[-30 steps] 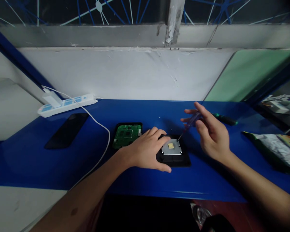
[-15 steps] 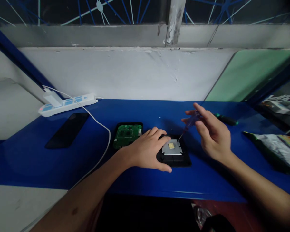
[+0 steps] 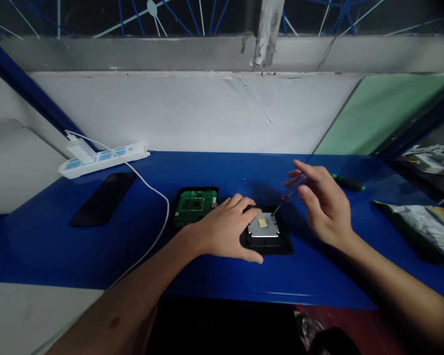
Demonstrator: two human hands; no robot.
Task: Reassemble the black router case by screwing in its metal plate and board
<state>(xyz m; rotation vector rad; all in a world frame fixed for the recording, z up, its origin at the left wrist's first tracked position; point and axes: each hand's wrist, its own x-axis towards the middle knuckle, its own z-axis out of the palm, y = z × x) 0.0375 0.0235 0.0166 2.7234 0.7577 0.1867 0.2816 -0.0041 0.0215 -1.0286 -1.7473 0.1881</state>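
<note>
My right hand [image 3: 327,202] holds a screwdriver [image 3: 293,187] with a clear purple handle, tilted, its tip at the upper right corner of a silver metal plate [image 3: 257,230]. A small pale yellow pad [image 3: 262,223] sits on the plate. The plate lies in a black plastic cover [image 3: 277,245] flat on the table. My left hand [image 3: 227,229] grips that cover from the left, thumb at the near edge and fingers over the far part. Just left of it, partly behind my hand, is a green circuit board [image 3: 192,209] in a black casing.
On the blue table [image 3: 222,283] a dark phone [image 3: 103,199] lies at the left, below a white power strip [image 3: 129,153] with a trailing white cable [image 3: 155,190]. A dark green-and-black screwdriver [image 3: 350,184] and a shiny packet [image 3: 422,231] are at the right.
My right hand's fingers have shifted slightly around the screwdriver handle, the index finger a bit lower. The tip stays on the same corner; my left hand and the cover hold still.
</note>
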